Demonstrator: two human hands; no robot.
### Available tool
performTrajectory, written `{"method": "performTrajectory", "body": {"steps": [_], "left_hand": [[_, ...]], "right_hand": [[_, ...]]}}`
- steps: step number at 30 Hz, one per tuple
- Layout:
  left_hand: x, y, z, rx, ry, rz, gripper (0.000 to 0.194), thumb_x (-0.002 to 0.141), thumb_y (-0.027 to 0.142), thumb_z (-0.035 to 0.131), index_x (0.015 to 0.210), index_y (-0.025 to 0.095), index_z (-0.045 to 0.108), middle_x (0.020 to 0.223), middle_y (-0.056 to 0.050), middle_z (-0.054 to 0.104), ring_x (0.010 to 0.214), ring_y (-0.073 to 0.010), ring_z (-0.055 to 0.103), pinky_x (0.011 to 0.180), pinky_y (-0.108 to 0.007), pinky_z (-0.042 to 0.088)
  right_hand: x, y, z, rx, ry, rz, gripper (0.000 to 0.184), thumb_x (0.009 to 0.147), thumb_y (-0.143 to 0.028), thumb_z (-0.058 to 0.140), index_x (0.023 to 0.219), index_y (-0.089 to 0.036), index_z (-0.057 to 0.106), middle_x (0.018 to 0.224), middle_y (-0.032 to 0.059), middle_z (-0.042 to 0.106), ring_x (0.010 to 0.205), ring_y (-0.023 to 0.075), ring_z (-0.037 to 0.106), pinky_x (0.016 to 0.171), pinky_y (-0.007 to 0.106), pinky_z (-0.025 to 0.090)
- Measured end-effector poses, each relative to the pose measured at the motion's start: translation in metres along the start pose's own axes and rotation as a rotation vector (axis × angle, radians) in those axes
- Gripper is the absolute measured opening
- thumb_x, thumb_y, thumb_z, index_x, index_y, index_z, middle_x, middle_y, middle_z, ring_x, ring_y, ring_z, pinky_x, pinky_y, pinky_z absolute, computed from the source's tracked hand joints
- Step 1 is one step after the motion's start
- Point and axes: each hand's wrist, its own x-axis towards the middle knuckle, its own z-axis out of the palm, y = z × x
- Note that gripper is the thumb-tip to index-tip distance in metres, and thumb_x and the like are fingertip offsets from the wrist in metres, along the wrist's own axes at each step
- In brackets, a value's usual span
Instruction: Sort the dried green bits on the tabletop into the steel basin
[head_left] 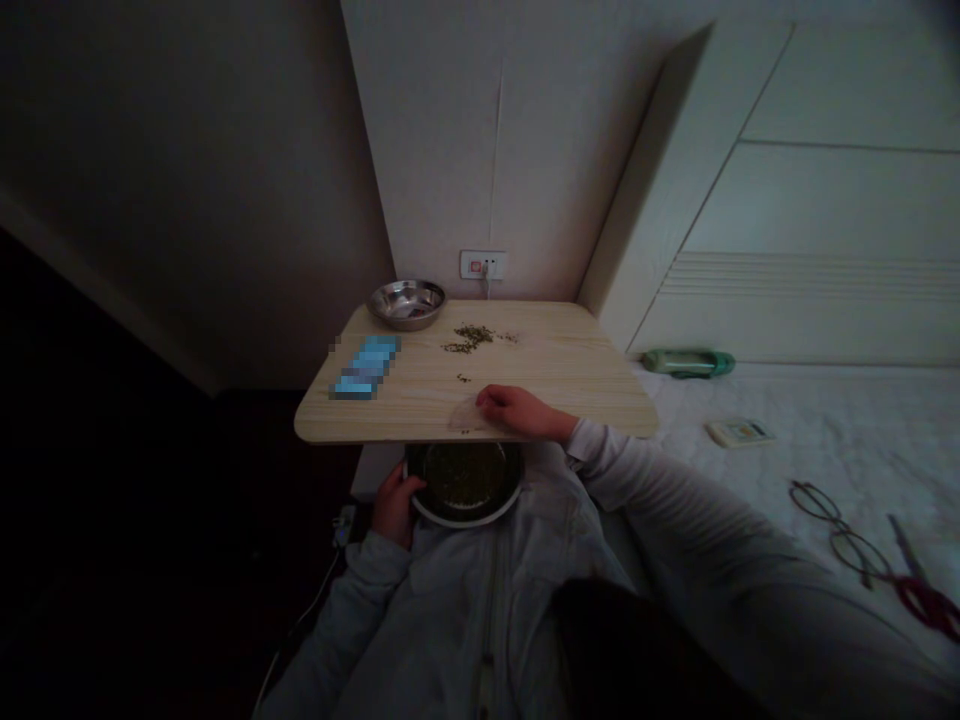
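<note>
My left hand grips the left rim of a round dark bowl with a pale edge, held at my lap under the table's front edge. Small greenish-brown grains lie inside the bowl. My right hand rests low over the front of the tabletop, fingers curled together. A faint pale smear beside its fingertips is too blurred to name. A few loose grains lie near it. Farther back on the table sits a small scattered pile of grains.
On the wooden table stand a steel bowl at back left and a blurred-out phone. To the right, the white bed holds a green bottle, a small pale box, glasses and red-handled scissors. A wall socket is behind.
</note>
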Motion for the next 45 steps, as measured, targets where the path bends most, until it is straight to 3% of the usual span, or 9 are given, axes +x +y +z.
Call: {"method": "performTrajectory", "body": {"steps": [9, 15, 18, 22, 25, 28, 45], "left_hand": [[0.0, 0.001, 0.0, 0.003, -0.012, 0.005, 0.032, 0.046, 0.012, 0.053, 0.077, 0.016, 0.058, 0.057, 0.002, 0.059, 0.054, -0.013, 0.053, 0.054, -0.024, 0.039], [0.0, 0.002, 0.001, 0.005, -0.017, -0.004, 0.033, 0.045, 0.013, 0.053, 0.078, 0.015, 0.058, 0.057, 0.002, 0.059, 0.057, -0.0145, 0.054, 0.054, -0.025, 0.04], [-0.001, 0.002, 0.002, -0.003, -0.024, 0.008, 0.033, 0.045, 0.013, 0.053, 0.078, 0.015, 0.057, 0.058, 0.002, 0.059, 0.057, -0.0143, 0.055, 0.055, -0.025, 0.04], [-0.002, 0.002, 0.002, 0.009, -0.015, 0.015, 0.03, 0.046, 0.012, 0.052, 0.075, 0.016, 0.058, 0.057, 0.002, 0.059, 0.055, -0.0135, 0.054, 0.054, -0.024, 0.039], [0.0, 0.0, 0.0, 0.016, -0.017, 0.017, 0.031, 0.046, 0.012, 0.053, 0.076, 0.015, 0.058, 0.057, 0.002, 0.059, 0.055, -0.0137, 0.054, 0.054, -0.025, 0.039], [0.004, -0.003, -0.004, 0.026, -0.029, 0.027, 0.031, 0.047, 0.013, 0.055, 0.077, 0.016, 0.058, 0.057, 0.003, 0.059, 0.056, -0.0139, 0.055, 0.055, -0.025, 0.04], [0.001, 0.001, 0.0, 0.012, 0.002, -0.009, 0.039, 0.046, 0.012, 0.052, 0.084, 0.016, 0.059, 0.059, 0.002, 0.06, 0.06, -0.0149, 0.056, 0.054, -0.024, 0.04]], "right_hand": [[-0.007, -0.004, 0.003, 0.012, -0.087, -0.01, 0.022, 0.07, -0.021, 0.043, 0.088, -0.014, 0.054, 0.072, 0.0003, 0.055, 0.063, 0.0086, 0.045, 0.061, 0.02, 0.034], [-0.005, 0.0, 0.002, 0.132, -0.096, -0.002, 0.021, 0.069, -0.021, 0.044, 0.086, -0.014, 0.053, 0.071, -0.0004, 0.054, 0.062, 0.008, 0.044, 0.061, 0.021, 0.035], [0.002, 0.007, -0.002, 0.171, -0.007, 0.001, 0.021, 0.069, -0.021, 0.044, 0.086, -0.015, 0.053, 0.069, -0.001, 0.053, 0.061, 0.0078, 0.044, 0.061, 0.021, 0.035], [0.024, 0.023, -0.007, 0.275, 0.216, 0.071, 0.025, 0.068, -0.024, 0.045, 0.092, -0.015, 0.049, 0.065, -0.0023, 0.053, 0.055, 0.0071, 0.044, 0.056, 0.021, 0.035], [0.044, 0.032, -0.005, 0.353, 0.402, 0.148, 0.022, 0.068, -0.025, 0.045, 0.088, -0.016, 0.047, 0.065, -0.0021, 0.055, 0.053, 0.0066, 0.044, 0.055, 0.021, 0.036], [0.057, 0.035, 0.001, 0.352, 0.499, 0.203, 0.02, 0.068, -0.025, 0.045, 0.086, -0.017, 0.047, 0.064, -0.0022, 0.056, 0.053, 0.0071, 0.046, 0.055, 0.022, 0.037], [0.057, 0.029, 0.009, 0.099, 0.483, 0.237, 0.021, 0.068, -0.029, 0.045, 0.086, -0.019, 0.05, 0.069, -0.0007, 0.058, 0.059, 0.0103, 0.049, 0.059, 0.024, 0.037]]}}
